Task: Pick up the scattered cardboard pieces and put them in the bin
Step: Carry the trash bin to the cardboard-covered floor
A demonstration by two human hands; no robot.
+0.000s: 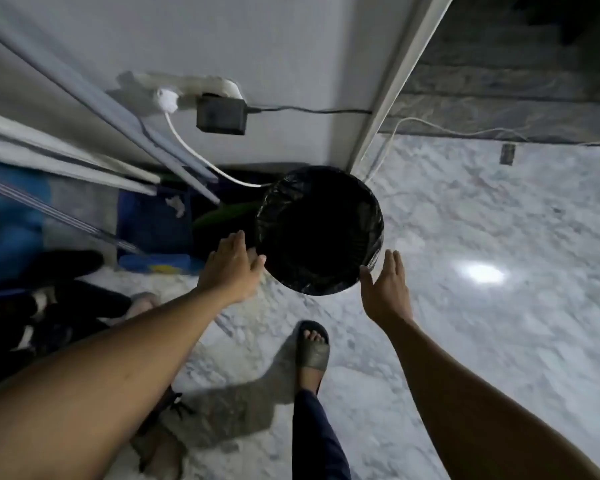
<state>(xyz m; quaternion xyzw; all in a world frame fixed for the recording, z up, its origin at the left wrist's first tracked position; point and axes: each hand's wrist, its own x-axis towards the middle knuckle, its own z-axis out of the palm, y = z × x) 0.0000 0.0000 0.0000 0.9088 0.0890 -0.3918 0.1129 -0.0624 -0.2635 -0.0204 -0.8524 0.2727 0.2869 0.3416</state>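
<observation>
Standing on the floor, the bin looks light with a thin, slippery liner, so the left grip and right grip, both spread and empty beside it, should take its stiff rim; no cardboard is in view.

One black-lined bin is counted. Two hands are seen beside the bin, a left hand and a right hand. One black adapter and one white plug are counted beyond the bin, and one sandalled foot before it.
</observation>
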